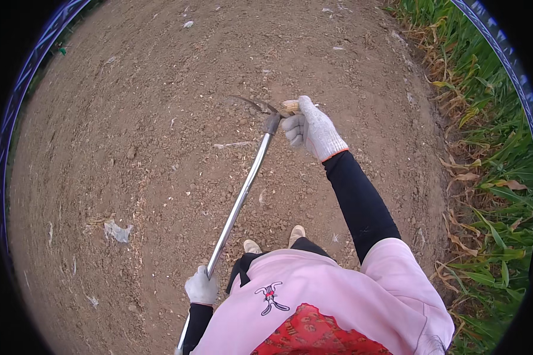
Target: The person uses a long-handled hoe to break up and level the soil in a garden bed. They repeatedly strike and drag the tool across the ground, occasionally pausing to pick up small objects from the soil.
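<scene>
My left hand [201, 286], in a white knit glove, grips the shiny metal shaft of a long-handled hoe [244, 188] low down, beside my left hip. The shaft slants up and away to a dark socket and a thin curved metal head [253, 103]. My right hand [313, 128], gloved the same with an orange cuff edge, is stretched out just right of the hoe's head. Between its thumb and forefinger is a small tan oblong piece [290, 106], too small to name surely. The other fingers are curled; whether they touch the hoe's head is unclear.
Dry, crumbly soil [195, 177] spreads around me, strewn with pale bits. A torn scrap of clear plastic film [118, 231] lies at the left. Along the right side stand leafy green crop plants [506, 213] with yellowed lower leaves. My shoes [297, 235] are on the soil below.
</scene>
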### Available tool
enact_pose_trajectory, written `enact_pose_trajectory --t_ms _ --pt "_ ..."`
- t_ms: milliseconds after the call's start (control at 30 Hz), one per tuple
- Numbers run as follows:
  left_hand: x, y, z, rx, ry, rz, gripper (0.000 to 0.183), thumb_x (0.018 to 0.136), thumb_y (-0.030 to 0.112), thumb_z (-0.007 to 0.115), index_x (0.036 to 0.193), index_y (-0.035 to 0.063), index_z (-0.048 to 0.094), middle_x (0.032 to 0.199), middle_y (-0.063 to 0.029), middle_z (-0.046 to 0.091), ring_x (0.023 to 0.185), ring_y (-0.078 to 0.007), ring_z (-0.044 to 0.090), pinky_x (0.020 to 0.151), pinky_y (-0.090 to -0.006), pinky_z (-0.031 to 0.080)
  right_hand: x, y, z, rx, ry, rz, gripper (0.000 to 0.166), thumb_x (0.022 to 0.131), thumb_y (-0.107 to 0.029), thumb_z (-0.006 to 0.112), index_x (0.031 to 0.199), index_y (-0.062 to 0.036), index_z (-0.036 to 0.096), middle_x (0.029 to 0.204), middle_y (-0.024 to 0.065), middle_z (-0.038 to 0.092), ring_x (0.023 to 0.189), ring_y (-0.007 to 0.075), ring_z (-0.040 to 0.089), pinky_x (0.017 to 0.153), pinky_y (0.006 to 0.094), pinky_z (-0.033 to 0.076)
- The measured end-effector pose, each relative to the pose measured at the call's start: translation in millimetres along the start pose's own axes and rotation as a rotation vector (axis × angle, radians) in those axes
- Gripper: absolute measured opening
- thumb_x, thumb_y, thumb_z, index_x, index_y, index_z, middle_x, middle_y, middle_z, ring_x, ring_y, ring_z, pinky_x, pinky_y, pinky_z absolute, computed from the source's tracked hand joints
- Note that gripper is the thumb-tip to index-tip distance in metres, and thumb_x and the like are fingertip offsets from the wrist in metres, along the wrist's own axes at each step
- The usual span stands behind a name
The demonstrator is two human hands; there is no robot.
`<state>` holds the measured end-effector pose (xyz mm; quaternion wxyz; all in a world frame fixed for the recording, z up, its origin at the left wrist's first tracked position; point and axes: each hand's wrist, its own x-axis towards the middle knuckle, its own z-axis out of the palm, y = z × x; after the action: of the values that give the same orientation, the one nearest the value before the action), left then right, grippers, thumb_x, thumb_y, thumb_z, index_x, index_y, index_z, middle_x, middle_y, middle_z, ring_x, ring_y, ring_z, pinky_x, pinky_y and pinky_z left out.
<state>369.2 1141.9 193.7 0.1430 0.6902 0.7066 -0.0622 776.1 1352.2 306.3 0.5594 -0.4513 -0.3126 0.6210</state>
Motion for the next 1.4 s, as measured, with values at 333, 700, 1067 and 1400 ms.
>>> enact_pose_trajectory --t_ms 333,700,1067,1400 --pt "4.4 -38.9 -16.3 0.174 0.073 0.071 0.013 0.078 0.019 0.06 0.084 0.0099 0.052 0.066 -0.0139 0.062 0.061 -0.0352 0.063 0.059 -0.0476 0.048 -27.2 -16.1 17.0 0.364 -0.287 -0.067 0.044 0.098 -0.035 0.039 0.109 0.003 0.059 0.06 -0.0009 0.048 0.049 0.0116 0.041 0.046 0.0266 0.033" --pt "19.0 -60.4 -6.2 0.146 -0.263 0.102 0.016 0.084 0.022 0.056 0.09 0.0081 0.052 0.075 -0.0164 0.065 0.071 -0.0364 0.065 0.066 -0.0469 0.05 -74.8 11.1 18.2 0.582 -0.184 -0.148 0.06 0.094 -0.055 0.039 0.082 -0.0026 0.064 0.054 0.0019 0.052 0.042 0.0139 0.041 0.042 0.0279 0.033" --pt "52.6 -37.9 2.4 0.109 -0.506 0.256 0.025 0.077 0.026 0.06 0.088 0.0049 0.056 0.084 -0.0215 0.064 0.086 -0.0398 0.062 0.076 -0.0479 0.048 -169.5 59.0 1.4 0.781 0.114 -0.181 0.052 0.094 -0.053 0.042 0.073 -0.0093 0.061 0.05 -0.0032 0.041 0.04 0.011 0.035 0.039 0.0271 0.026" --pt "26.9 -6.3 39.0 0.044 -0.706 0.507 0.037 0.081 0.025 0.056 0.112 0.0043 0.052 0.098 -0.0263 0.063 0.098 -0.042 0.059 0.083 -0.0457 0.046 -269.9 123.4 -49.3 0.883 0.172 -0.192 0.048 0.091 -0.054 0.047 0.075 -0.0104 0.059 0.049 -0.006 0.035 0.042 0.0103 0.033 0.041 0.0259 0.025"
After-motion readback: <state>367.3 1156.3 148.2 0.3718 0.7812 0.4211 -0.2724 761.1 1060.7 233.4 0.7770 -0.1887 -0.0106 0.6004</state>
